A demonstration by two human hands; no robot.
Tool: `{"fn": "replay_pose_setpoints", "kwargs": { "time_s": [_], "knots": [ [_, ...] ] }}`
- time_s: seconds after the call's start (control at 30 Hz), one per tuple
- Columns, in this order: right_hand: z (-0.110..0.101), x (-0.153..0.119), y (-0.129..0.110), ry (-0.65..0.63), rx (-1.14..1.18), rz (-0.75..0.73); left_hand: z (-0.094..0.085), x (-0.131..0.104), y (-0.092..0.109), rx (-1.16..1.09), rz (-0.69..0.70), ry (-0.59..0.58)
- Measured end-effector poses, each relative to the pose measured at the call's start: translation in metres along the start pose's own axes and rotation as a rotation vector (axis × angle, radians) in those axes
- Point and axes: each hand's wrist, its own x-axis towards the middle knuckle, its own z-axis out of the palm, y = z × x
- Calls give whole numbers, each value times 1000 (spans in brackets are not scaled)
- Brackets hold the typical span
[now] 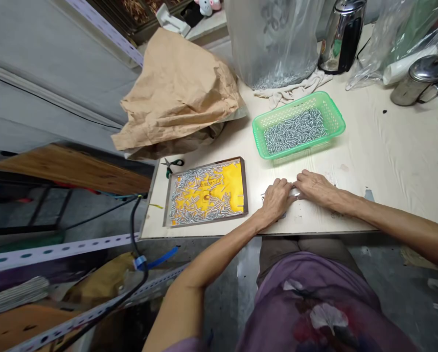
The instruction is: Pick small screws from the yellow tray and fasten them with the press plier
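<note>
Near the table's front edge my left hand (277, 198) and my right hand (315, 187) meet, fingertips almost touching. Both have curled, closed fingers. Between them shows a small shiny, clear-looking piece (295, 192), too small and covered to name. A printed black-and-white edge (263, 197) peeks out beside my left hand, mostly hidden. To the left lies a shallow tray (245, 188) with a yellow bottom, scattered with many small silvery metal pins or screws. Beyond my hands stands a green plastic basket (336, 124) filled with similar silvery pieces.
Scissors (168, 168) with dark green handles lie behind the tray. A crumpled brown paper bag (182, 93) stands at the back left. Behind the basket are a large clear plastic bag (273, 44), a cloth (299, 90) and a kettle (343, 36). A metal jug (419, 80) stands right.
</note>
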Motion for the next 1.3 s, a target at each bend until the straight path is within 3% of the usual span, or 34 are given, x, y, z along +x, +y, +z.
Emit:
{"fn": "replay_pose_setpoints", "kwargs": {
  "time_s": [0.33, 0.47, 0.6, 0.8, 0.9, 0.97, 1.1, 1.17, 1.23, 1.3],
  "knots": [
    [-1, -1, 4, 36, 40, 56, 10, 3, -3, 0, -12, 65],
    [0, -1, 22, 89, 86, -31, 33, -6, -2, -37, 43, 248],
    [5, 2, 38, 116, 139, -103, 63, -20, 11, -80, 118, 375],
    [-1, 27, 43, 171, 64, 59, 77, -34, 33, -141, 169, 373],
    [-10, 41, 29, 139, -53, 124, 75, -34, 35, -179, 174, 379],
    [-14, 45, 8, 118, -126, 61, 74, -36, 36, -202, 196, 384],
    [-11, 45, -39, -2, -114, -327, 69, -59, 36, -229, 357, 395],
    [-5, 45, -52, -36, -135, -442, 62, -77, 27, -205, 423, 480],
    [3, 46, -57, -34, -151, -499, 51, -92, 8, -146, 361, 640],
    [11, 49, -57, -3, -129, -530, 37, -101, -19, -64, 165, 777]
  ]
}}
